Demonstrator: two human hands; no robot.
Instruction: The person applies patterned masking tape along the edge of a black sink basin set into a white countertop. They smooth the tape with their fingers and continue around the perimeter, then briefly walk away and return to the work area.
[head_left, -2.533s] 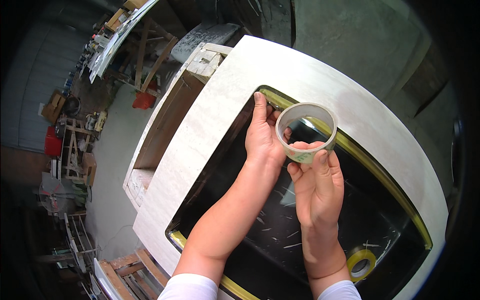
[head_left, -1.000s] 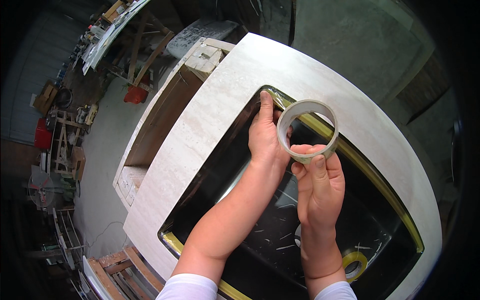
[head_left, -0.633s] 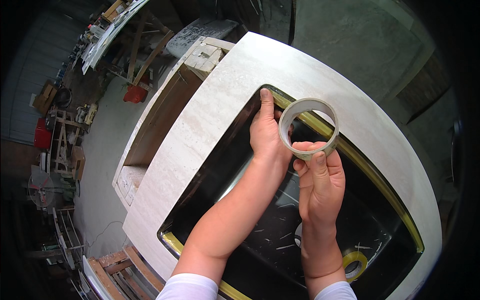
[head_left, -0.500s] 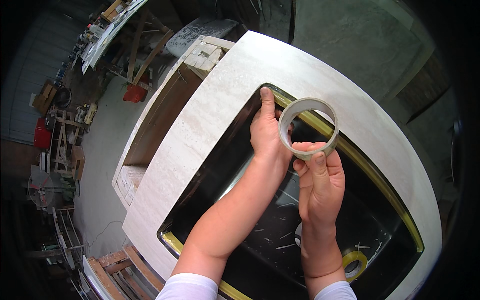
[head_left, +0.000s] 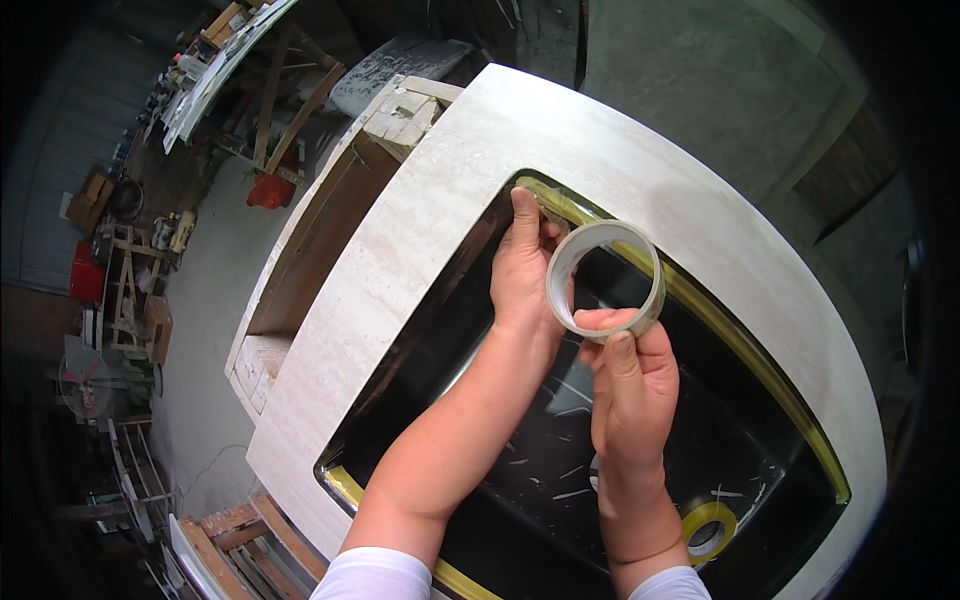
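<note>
A roll of clear packing tape (head_left: 655, 290) is upright in my right hand (head_left: 632, 395), the thumb outside its rim and the fingers inside the ring. My left hand (head_left: 522, 270) is at the far corner of a black sink (head_left: 570, 400), thumb pointing up and fingers curled. A shiny clear strip (head_left: 552, 212) shows between those fingers and the corner, apparently the tape's loose end; the fingertips are partly hidden. Yellowish tape (head_left: 740, 345) runs along the sink's right edge, and more covers its near-left edge. The sink is set in a pale stone countertop (head_left: 400, 250).
A second tape roll (head_left: 708, 530), yellowish, lies inside the sink at the lower right. Left of the countertop stands a wooden frame (head_left: 300, 250). Wooden slats (head_left: 250, 545) are at the lower left. Farther off are a cluttered bench (head_left: 215, 80) and a red container (head_left: 270, 190).
Both hands have shifted slightly left, and the roll has come a little nearer to me. The left thumb has moved off the corner edge, showing more of the yellowish tape there.
</note>
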